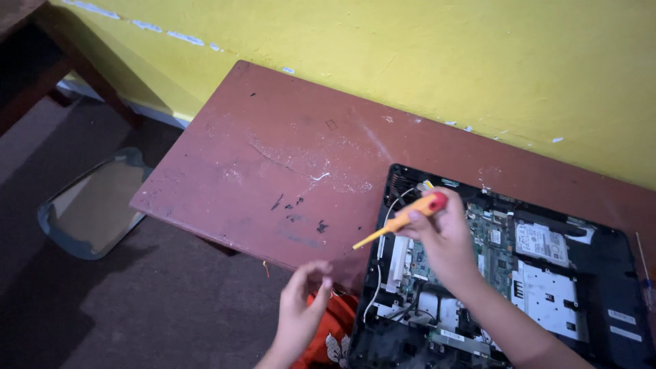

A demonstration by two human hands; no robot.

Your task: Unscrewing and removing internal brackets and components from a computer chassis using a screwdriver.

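An opened laptop [601, 273] lies bottom-up on the reddish table [273, 157], with its green circuit board and silver drive exposed. My right hand [444, 239] is over the laptop's left part and holds an orange screwdriver [403, 219] with a red cap, its tip pointing left and down past the laptop's edge. My left hand [304, 307] hovers below the table's front edge, fingers pinched together; I cannot tell whether something small is between them. An orange patterned cloth [335, 335] shows under that hand.
A yellow wall [410, 55] runs behind the table. On the dark floor to the left lies a mirror [92, 205] with a grey frame. A dark wooden piece of furniture [41, 61] stands at the top left. A thin tool [646, 273] lies at the table's right edge.
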